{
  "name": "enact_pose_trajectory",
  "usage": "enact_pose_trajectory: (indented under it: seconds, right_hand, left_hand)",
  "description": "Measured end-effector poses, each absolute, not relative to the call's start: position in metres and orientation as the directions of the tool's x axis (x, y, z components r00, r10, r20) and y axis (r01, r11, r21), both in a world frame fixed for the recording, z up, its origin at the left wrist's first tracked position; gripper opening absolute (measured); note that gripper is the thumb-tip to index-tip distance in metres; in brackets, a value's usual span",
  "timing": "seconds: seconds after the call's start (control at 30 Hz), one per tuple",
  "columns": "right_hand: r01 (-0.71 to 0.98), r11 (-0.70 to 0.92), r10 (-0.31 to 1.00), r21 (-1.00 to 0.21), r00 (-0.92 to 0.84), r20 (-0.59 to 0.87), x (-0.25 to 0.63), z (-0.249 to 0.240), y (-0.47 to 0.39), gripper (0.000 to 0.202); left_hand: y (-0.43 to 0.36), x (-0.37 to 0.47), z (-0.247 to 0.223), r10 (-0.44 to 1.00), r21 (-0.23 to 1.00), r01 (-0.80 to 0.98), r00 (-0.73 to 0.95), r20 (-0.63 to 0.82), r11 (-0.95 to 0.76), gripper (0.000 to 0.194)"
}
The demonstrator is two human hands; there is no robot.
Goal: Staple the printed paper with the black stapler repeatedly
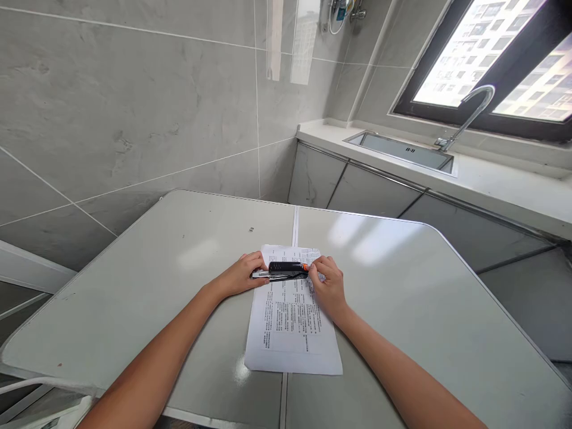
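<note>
A black stapler (286, 267) with a silver metal part and an orange spot lies crosswise over the upper part of a printed paper sheet (292, 351). My left hand (245, 272) is closed on the stapler's left, metal end. At the other end, the fingers of my right hand (329, 283) pinch the stapler near the orange spot, and that wrist rests close to the sheet's right edge. Whether the sheet is single or a stack I cannot tell. Staples inside the stapler are not visible.
The pale folding table (116, 316) has a seam down its middle. Small dark bits, perhaps staples (251, 229), lie beyond the paper. A counter (504, 187) with a sink (402, 152) and a curved faucet (473, 113) stands at the right. A white chair (71, 411) is at lower left.
</note>
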State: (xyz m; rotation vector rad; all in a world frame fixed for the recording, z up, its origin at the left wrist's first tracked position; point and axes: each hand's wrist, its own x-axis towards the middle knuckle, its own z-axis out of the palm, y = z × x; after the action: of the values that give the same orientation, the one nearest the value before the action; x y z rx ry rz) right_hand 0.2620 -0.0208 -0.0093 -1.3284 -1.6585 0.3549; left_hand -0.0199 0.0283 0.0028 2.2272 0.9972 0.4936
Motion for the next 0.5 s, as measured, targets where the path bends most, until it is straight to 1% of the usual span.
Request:
enact_pose_trajectory:
  seconds: [0.03,0.1,0.13,0.2,0.23,0.27,0.33,0.4,0.47,0.5]
  right_hand:
    - [0.601,0.386,0.867,-0.700,0.023,0.497,0.262,-0.009,-0.021,0.034]
    - [0.588,0.431,0.858,-0.685,-0.033,0.512,0.260,-0.008,-0.019,0.015]
    - [0.571,0.453,0.859,-0.684,-0.073,0.507,0.258,-0.008,-0.018,0.012]
    - [0.527,0.478,0.870,-0.702,-0.175,0.461,0.254,-0.010,-0.014,0.040]
    - [0.508,0.477,0.877,-0.718,-0.222,0.426,0.252,-0.011,-0.011,0.048]
    - [0.494,0.465,0.885,-0.735,-0.254,0.390,0.250,-0.012,-0.010,0.049]
    - [0.481,0.428,0.902,-0.765,-0.274,0.333,0.247,-0.014,-0.008,0.038]
    - [0.473,0.405,0.913,-0.783,-0.255,0.318,0.247,-0.013,-0.010,0.027]
    - [0.469,0.419,0.908,-0.777,-0.220,0.357,0.247,-0.010,-0.016,0.021]
    - [0.471,0.443,0.895,-0.762,-0.192,0.402,0.248,-0.008,-0.020,0.021]
  left_hand:
    - [0.028,-0.020,0.004,0.764,0.681,0.525,0.641,0.078,-0.510,0.019]
    - [0.027,-0.020,0.005,0.766,0.676,0.528,0.637,0.085,-0.514,0.019]
    - [0.027,-0.020,0.005,0.766,0.678,0.525,0.636,0.089,-0.515,0.020]
    - [0.028,-0.020,0.005,0.772,0.688,0.518,0.628,0.098,-0.509,0.021]
    - [0.028,-0.020,0.004,0.779,0.694,0.517,0.619,0.101,-0.501,0.021]
    - [0.029,-0.020,0.004,0.787,0.701,0.519,0.610,0.099,-0.490,0.022]
    - [0.029,-0.021,0.003,0.798,0.712,0.528,0.597,0.076,-0.463,0.024]
    - [0.028,-0.020,0.002,0.805,0.722,0.535,0.591,0.053,-0.440,0.032]
    - [0.027,-0.018,0.003,0.847,0.756,0.515,0.523,0.098,-0.405,0.046]
    - [0.026,-0.015,0.004,0.885,0.796,0.482,0.444,0.138,-0.366,0.051]
